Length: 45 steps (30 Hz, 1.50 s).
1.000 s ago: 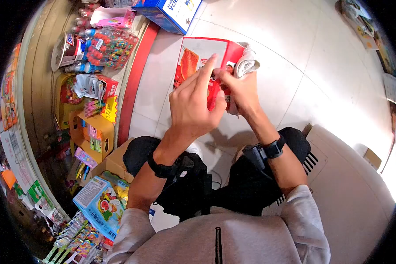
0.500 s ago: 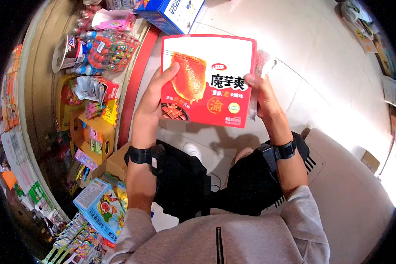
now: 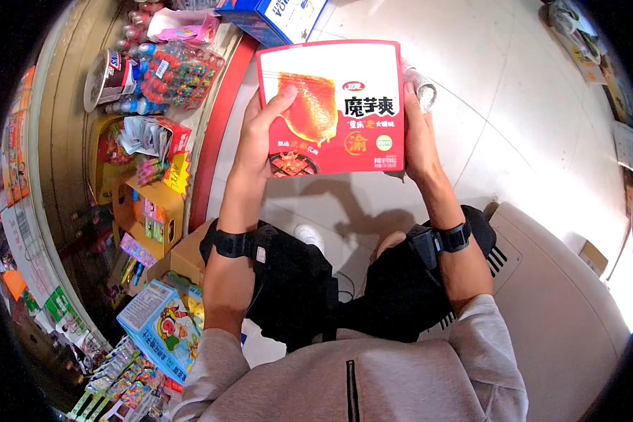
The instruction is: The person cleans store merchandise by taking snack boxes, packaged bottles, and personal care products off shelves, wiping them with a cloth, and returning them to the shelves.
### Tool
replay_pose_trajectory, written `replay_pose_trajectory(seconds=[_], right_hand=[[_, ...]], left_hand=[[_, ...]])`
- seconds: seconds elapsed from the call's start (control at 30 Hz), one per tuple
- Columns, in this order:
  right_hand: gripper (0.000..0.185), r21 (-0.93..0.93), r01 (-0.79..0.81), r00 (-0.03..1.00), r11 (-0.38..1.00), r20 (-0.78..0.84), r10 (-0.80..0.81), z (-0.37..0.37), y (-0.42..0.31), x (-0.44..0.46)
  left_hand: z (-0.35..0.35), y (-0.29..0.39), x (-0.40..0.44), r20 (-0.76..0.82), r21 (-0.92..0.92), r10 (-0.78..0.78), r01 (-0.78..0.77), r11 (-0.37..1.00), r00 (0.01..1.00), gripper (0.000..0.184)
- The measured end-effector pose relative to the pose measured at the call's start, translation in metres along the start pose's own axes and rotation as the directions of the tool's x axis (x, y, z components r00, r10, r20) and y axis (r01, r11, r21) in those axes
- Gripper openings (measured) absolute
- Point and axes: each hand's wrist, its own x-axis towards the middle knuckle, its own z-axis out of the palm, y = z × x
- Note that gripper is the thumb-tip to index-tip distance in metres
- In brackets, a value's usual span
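Observation:
A red and white snack box (image 3: 330, 105) with a printed orange snack picture faces me above my knees. My left hand (image 3: 259, 133) grips its left side, thumb on the front and the other fingers behind. The right edge is held by my right hand (image 3: 418, 133), its fingers partly hidden. Behind the box's upper right corner, close to my right hand, shows a grey-white rolled item (image 3: 423, 91); whether the hand holds it too, I cannot tell.
A shelf with a red edge (image 3: 221, 119) runs down the left, bearing candy packs (image 3: 179, 74) and a yellow-brown carton (image 3: 148, 214). A blue box (image 3: 271, 20) stands at the top. Lower left is a light-blue box (image 3: 163, 327). A white appliance (image 3: 555, 302) is at the right.
The box, seen at an angle a second ago with my left hand across it, has turned to face me. Since half a second ago both hands have raised it slightly.

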Motion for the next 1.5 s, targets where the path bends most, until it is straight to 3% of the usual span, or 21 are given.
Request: replay_pose_trajectory(seconds=[0.1,0.17,0.23,0.33,0.37,0.43,0.5,0.57,0.6,0.9,1.03,1.1,1.13,1.2,1.23,1.3,1.33,1.37,1.43,1.5], right_hand=[[0.045,0.054,-0.029,0.998,0.998,-0.047,0.031,-0.002,0.003,0.004],[0.041,0.239,-0.103,0.957,0.965,-0.240,0.161,0.004,-0.003,0.006],[0.038,0.250,-0.123,0.948,0.961,-0.258,0.188,-0.004,-0.003,0.010],[0.040,0.052,0.061,0.926,0.997,-0.376,-0.037,-0.017,0.001,0.013],[0.040,0.052,0.062,0.925,0.997,-0.379,-0.038,-0.018,0.002,0.012],[0.037,-0.253,0.310,0.885,0.916,-0.276,-0.376,-0.013,0.000,0.009],[0.035,-0.272,0.372,0.907,0.887,-0.097,-0.410,-0.002,-0.004,0.001],[0.048,-0.355,0.338,0.920,0.872,-0.072,-0.386,0.008,-0.006,-0.001],[0.050,-0.274,0.332,0.928,0.903,-0.079,-0.365,0.012,-0.004,0.000],[0.041,-0.436,0.315,0.941,0.843,0.025,-0.339,0.023,0.014,-0.014],[0.037,-0.497,0.278,0.958,0.822,0.085,-0.273,0.020,0.022,-0.013],[0.029,-0.520,0.268,0.958,0.811,0.055,-0.282,0.019,0.031,-0.006],[0.024,-0.360,0.230,0.967,0.904,-0.020,-0.254,0.020,0.033,-0.003],[0.015,-0.080,0.179,0.978,0.981,-0.091,-0.186,0.025,0.027,0.000],[0.015,-0.081,0.179,0.978,0.981,-0.092,-0.186,0.028,0.020,-0.001],[0.020,0.014,0.097,0.991,0.995,-0.094,-0.095,0.032,0.010,-0.005],[0.022,-0.087,0.193,0.974,0.977,-0.101,-0.201,0.031,0.014,-0.002],[0.022,-0.086,0.193,0.974,0.977,-0.106,-0.202,0.030,0.013,-0.003],[0.022,-0.085,0.246,0.954,0.965,-0.157,-0.257,0.034,0.007,-0.005],[0.025,-0.134,0.291,0.941,0.947,-0.140,-0.309,0.035,0.005,-0.007]], left_hand=[[0.002,0.002,-0.004,0.004,0.018,0.031,-0.031,0.999,1.000,0.045],[0.003,0.006,-0.007,0.005,0.019,0.043,-0.043,0.999,0.999,0.045],[0.002,0.012,-0.010,0.023,0.013,0.091,-0.091,0.996,0.996,0.045],[-0.002,0.019,-0.010,-0.006,0.080,0.160,-0.159,0.984,0.987,0.045],[-0.004,0.020,-0.010,-0.009,0.120,0.183,-0.181,0.976,0.983,0.045],[-0.003,0.017,-0.010,-0.005,0.130,0.191,-0.189,0.973,0.981,0.044],[0.003,0.013,-0.011,-0.002,0.144,0.184,-0.181,0.973,0.983,0.044],[0.005,0.008,-0.010,-0.028,0.118,0.185,-0.181,0.976,0.982,0.046],[0.004,0.007,-0.008,-0.034,0.153,0.216,-0.209,0.966,0.976,0.046],[-0.020,0.018,0.002,-0.192,0.110,0.339,-0.323,0.940,0.921,0.042],[-0.025,0.023,0.000,-0.232,0.269,0.463,-0.401,0.876,0.855,0.043],[-0.022,0.021,-0.001,-0.184,0.371,0.587,-0.497,0.784,0.788,0.050],[-0.019,0.020,-0.002,-0.183,0.372,0.586,-0.496,0.785,0.790,0.050],[-0.011,0.018,-0.006,-0.076,0.509,0.690,-0.567,0.648,0.720,0.059],[-0.006,0.015,-0.007,-0.076,0.508,0.689,-0.566,0.649,0.721,0.059],[0.003,0.008,-0.010,0.043,0.622,0.747,-0.603,0.500,0.664,0.066],[0.007,0.006,-0.012,0.083,0.654,0.757,-0.608,0.449,0.649,0.069],[0.010,0.004,-0.014,0.124,0.710,0.751,-0.587,0.390,0.649,0.071],[0.021,-0.005,-0.020,0.125,0.710,0.740,-0.581,0.398,0.660,0.072],[0.025,-0.012,-0.021,0.208,0.814,0.762,-0.540,0.213,0.613,0.079]])
